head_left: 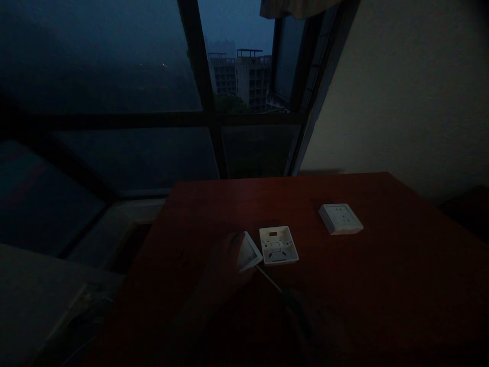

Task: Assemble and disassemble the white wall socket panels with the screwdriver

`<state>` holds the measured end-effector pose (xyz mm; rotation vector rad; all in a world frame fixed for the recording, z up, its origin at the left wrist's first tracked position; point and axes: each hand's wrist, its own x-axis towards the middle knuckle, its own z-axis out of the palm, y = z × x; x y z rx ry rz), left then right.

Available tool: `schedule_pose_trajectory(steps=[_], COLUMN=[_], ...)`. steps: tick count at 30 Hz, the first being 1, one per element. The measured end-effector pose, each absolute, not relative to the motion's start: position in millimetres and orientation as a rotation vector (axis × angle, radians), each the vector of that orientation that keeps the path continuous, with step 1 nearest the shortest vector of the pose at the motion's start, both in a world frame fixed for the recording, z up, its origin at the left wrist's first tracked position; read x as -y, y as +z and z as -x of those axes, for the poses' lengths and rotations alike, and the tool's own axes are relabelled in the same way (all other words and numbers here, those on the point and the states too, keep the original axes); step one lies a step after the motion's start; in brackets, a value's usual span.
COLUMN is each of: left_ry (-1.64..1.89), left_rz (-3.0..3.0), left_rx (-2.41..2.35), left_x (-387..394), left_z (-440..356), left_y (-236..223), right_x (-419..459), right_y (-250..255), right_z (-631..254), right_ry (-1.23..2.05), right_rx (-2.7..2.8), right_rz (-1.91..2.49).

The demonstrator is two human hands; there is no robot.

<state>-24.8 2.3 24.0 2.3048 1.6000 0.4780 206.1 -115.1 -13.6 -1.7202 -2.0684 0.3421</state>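
My left hand (226, 262) is closed around a white square wall-plate (249, 251), tilted up off the table. In my right hand (315, 321), dim and partly lost in shadow, is a screwdriver (270, 280) with a dark handle and a thin metal shaft. Its tip meets the lower right corner of the plate; whether it is wedged in there I cannot tell. Just right of the plate lies an open white mounting box (278, 245), hollow side up, with slots and holes in its base.
A complete white wall socket (341, 219) on its box lies farther back on the right of the reddish-brown table (244, 201). Behind the table stand a dark-framed window (214, 120) and a pale wall (401, 97). The room is very dark.
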Motion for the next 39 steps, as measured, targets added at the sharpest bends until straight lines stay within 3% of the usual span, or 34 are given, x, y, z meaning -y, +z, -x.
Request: schedule_pose_trajectory(steps=[7,18,28,35,39], left_ry=[0.489,0.646,0.383,0.650,0.599], left_rz=[-2.209,-2.301,-2.412,-2.304,-2.296], left_rx=[-1.474,-1.567,-1.340,-1.593,-1.579], left_x=[-0.4,-39.1,-87.8,-72.4,-35.1], left_z=[25.0,57.0,68.2,66.2,56.1], left_y=[27.5,50.3,38.2,51.6,51.8], right_x=[98.7,108.7,104.4,105.3,104.2], right_y=[16.7,7.5,16.7,20.6,21.3], right_z=[-189.0,-195.5,-203.1,-207.1,-209.5], right_ry=[0.624,0.599,0.745,0.849,0.873], right_rx=[2.025,1.943,1.781,1.703,1.649], right_rz=[1.743,1.766,1.779,1.768,1.745])
